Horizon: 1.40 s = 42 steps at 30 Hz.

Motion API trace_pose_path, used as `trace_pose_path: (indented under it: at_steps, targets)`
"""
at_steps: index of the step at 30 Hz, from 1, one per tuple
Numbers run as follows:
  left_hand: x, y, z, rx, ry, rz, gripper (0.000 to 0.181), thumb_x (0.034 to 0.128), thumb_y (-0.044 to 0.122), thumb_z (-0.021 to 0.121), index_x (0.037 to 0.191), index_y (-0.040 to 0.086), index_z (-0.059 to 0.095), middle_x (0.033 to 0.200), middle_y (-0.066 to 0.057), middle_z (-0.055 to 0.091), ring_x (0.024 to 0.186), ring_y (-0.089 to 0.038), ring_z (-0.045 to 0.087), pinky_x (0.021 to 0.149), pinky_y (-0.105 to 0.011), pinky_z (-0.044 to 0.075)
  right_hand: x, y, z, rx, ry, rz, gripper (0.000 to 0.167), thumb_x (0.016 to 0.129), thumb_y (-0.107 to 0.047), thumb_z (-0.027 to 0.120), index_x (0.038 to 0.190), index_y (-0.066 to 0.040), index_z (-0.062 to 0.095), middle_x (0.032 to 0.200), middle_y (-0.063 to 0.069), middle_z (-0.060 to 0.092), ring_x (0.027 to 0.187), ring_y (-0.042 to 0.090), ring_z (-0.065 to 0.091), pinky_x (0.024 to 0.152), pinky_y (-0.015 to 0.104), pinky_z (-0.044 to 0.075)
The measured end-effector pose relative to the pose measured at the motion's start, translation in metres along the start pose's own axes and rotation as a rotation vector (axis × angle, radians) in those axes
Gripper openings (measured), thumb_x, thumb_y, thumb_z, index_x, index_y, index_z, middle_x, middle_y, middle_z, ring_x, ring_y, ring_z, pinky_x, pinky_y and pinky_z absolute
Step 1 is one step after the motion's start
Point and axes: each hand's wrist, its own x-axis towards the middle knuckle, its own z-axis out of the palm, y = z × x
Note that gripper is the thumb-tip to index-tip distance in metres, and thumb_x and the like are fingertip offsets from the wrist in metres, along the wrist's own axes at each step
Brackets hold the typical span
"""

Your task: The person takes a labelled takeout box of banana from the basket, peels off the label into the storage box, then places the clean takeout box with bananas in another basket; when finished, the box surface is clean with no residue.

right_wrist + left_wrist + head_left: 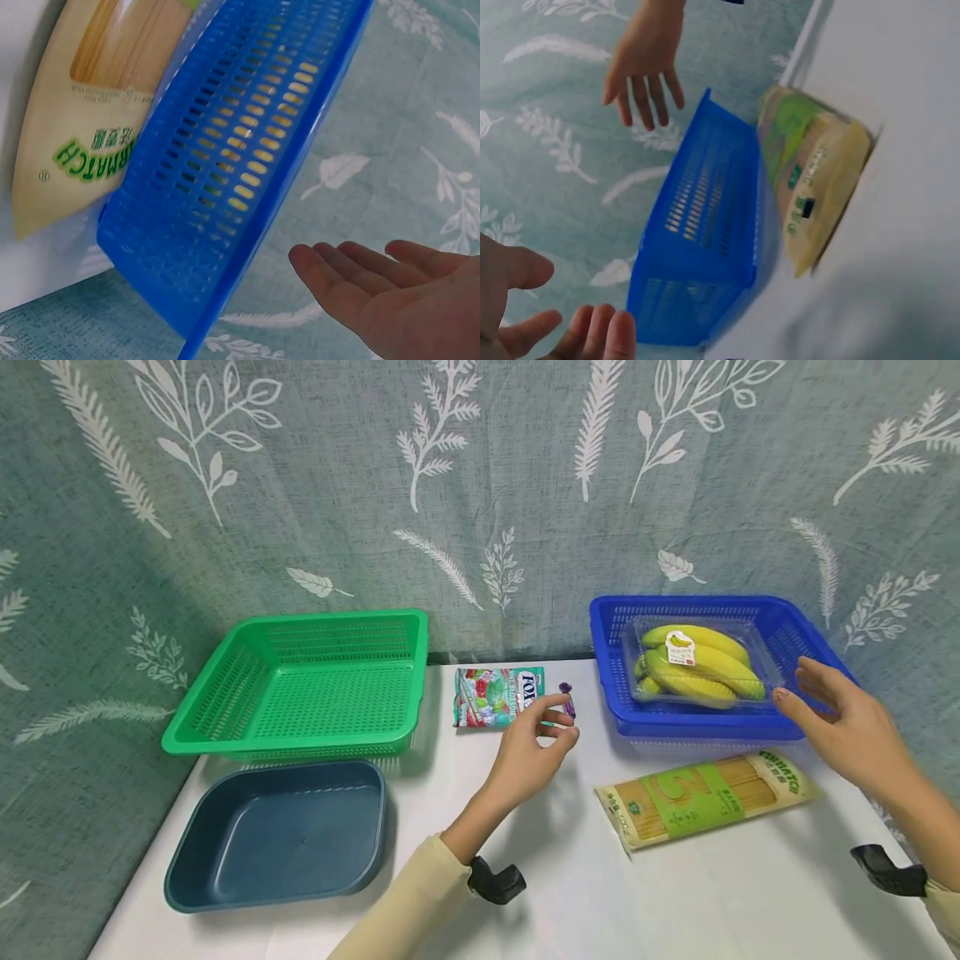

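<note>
My left hand (531, 747) hovers over the middle of the table, fingers loosely bent, thumb apart, with nothing between them. Just beyond its fingertips lies a small purple-wrapped candy (566, 690), partly covered by them. A green candy bag (487, 697) printed with fruit lies left of that candy. My right hand (855, 727) is held in the air by the right end of the blue basket (697, 728), its fingers relaxed and nothing in its grasp. Inside that basket sits a clear plastic box of bananas (705, 664). A pack of noodles (705, 797) lies in front of the basket.
At the back left stands a green basket (337, 702) with nothing in it. A dark blue basin (300, 835), also bare inside, sits in front of it. A patterned grey-green curtain (495, 485) hangs behind the white table (600, 902).
</note>
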Motion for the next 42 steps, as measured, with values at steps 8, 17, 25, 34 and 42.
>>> trace_pose_path:
  at_steps: [8,17,25,34,42]
  targets:
    - [0.023,-0.002,0.007,-0.119,0.026,-0.054,0.039,0.0944,0.012,0.066,0.133,0.012,0.061,0.103,-0.003,0.066,0.09,-0.017,0.066,0.064,-0.03,0.059,0.023,0.011,-0.003,-0.019,-0.018,0.029,0.083,0.103,-0.05,0.047,0.16,-0.002,0.011,0.149,0.039,0.031,0.13,0.061,0.032,0.091,0.076,0.032]
    - [0.043,-0.002,0.025,-0.101,0.027,-0.082,0.041,0.0948,0.01,0.067,0.135,0.008,0.059,0.101,-0.003,0.066,0.088,-0.021,0.067,0.061,-0.029,0.059,0.044,0.022,-0.007,-0.024,-0.094,0.059,0.086,0.103,-0.053,0.042,0.158,0.002,0.007,0.149,0.041,0.027,0.131,0.062,0.03,0.093,0.076,0.032]
    - [0.062,-0.004,0.037,-0.079,0.069,-0.134,0.042,0.0943,0.012,0.068,0.135,0.008,0.059,0.098,-0.001,0.066,0.079,-0.011,0.067,0.059,-0.029,0.058,0.059,0.029,-0.003,-0.033,-0.129,0.089,0.092,0.102,-0.057,0.039,0.156,0.007,0.002,0.146,0.044,0.027,0.13,0.063,0.031,0.094,0.075,0.033]
    - [0.076,-0.007,0.048,-0.077,0.103,-0.232,0.045,0.0952,0.015,0.069,0.138,0.01,0.056,0.098,0.0,0.063,0.078,-0.012,0.067,0.064,-0.038,0.06,0.074,0.041,0.0,-0.049,-0.139,0.118,0.094,0.103,-0.057,0.037,0.153,0.015,0.002,0.142,0.048,0.028,0.126,0.065,0.03,0.094,0.076,0.032]
    - [0.09,-0.012,0.057,-0.16,0.187,-0.3,0.047,0.0916,0.007,0.072,0.136,0.005,0.056,0.094,-0.005,0.063,0.073,-0.029,0.071,0.066,-0.048,0.06,0.092,0.046,0.006,-0.006,-0.204,0.159,0.101,0.1,-0.064,0.033,0.151,0.016,0.001,0.143,0.05,0.024,0.123,0.064,0.037,0.095,0.074,0.035]
